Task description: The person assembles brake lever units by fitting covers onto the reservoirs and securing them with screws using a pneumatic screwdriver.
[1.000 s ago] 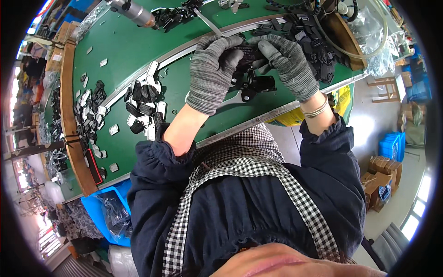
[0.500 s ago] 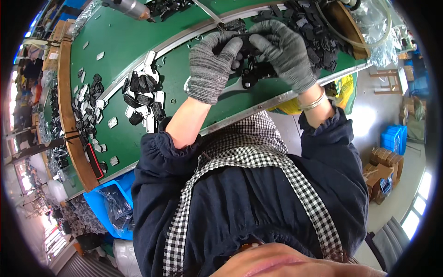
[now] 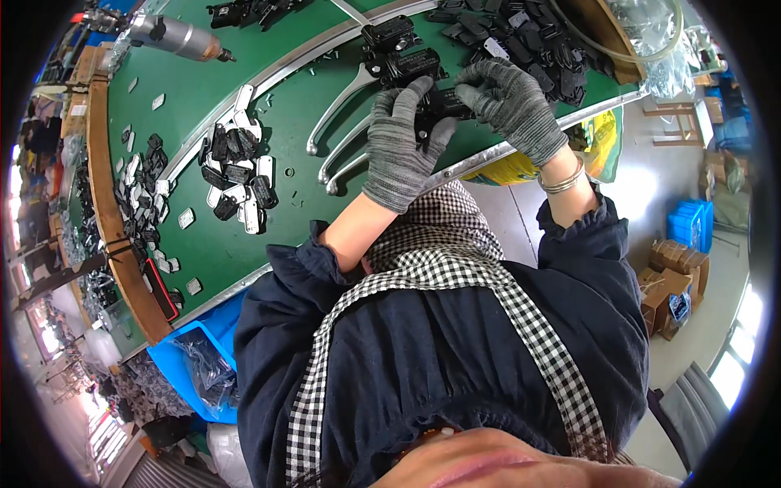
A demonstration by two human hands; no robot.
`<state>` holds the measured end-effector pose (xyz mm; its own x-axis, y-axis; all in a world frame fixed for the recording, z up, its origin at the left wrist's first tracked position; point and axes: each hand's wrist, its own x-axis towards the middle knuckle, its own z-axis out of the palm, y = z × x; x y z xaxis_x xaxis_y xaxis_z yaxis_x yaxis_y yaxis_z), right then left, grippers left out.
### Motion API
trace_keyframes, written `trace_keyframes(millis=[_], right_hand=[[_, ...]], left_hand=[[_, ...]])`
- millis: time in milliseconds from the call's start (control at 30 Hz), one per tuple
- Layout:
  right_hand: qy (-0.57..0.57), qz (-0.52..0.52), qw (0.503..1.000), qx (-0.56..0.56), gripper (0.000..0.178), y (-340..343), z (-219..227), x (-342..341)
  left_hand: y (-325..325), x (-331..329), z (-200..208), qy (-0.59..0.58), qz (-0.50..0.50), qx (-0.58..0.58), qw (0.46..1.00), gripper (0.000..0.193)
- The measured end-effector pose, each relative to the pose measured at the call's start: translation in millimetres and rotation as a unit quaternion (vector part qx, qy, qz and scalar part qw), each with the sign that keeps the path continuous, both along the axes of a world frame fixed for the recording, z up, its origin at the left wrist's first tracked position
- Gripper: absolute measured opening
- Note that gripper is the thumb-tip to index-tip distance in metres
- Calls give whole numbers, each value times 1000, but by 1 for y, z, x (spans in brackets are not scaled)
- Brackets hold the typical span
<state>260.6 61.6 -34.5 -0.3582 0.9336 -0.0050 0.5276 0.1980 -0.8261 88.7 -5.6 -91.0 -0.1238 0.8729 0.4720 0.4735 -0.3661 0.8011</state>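
Several brake lever assemblies, each a black cylinder body with a silver lever, lie side by side on the green bench (image 3: 277, 268). My left hand (image 3: 400, 150), in a grey knit glove, closes over the nearest brake lever assembly (image 3: 443, 103), its thumb on the near side. Gloved alike, my right hand (image 3: 514, 106) has its fingers bent together at the right end of that black body; whatever they pinch is hidden. Just beyond sit another brake lever assembly (image 3: 413, 65) and a third black body (image 3: 389, 32). The silver lever (image 3: 338, 110) of one points left.
Black and white small covers (image 3: 237, 171) lie heaped left of my hands. Black flat parts (image 3: 529, 49) pile up at the far right. A power driver (image 3: 183, 39) rests at the far left. A wooden rail (image 3: 114, 195) and a blue bin (image 3: 191, 370) stand left; a yellow bag (image 3: 512, 169) hangs below the edge.
My hands have come apart and nearer to me, from a black part both held to the nearest lever assembly. The levers they covered now show. The whole view has shifted slightly.
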Motion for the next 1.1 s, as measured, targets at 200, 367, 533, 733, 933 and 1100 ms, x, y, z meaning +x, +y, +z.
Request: trace_keyframes(millis=[200,367,533,733,933,1100], right_hand=[[33,22,976,-216,37,12,-4,5],[110,33,956,-270,41,13,-5,4],[143,33,942,-303,41,7,-5,7],[248,9,908,-337,39,-3,-14,5],[295,2,889,-352,40,-9,-16,5],[269,17,901,-340,41,-5,-14,7]], left_hand=[[7,8,1,51,-4,9,999,43],[8,9,-2,34,0,-15,999,40],[9,10,-6,26,11,-11,1000,43],[10,11,-6,50,15,4,999,42],[9,13,-7,43,27,13,999,41],[10,14,-9,71,35,43,996,38]])
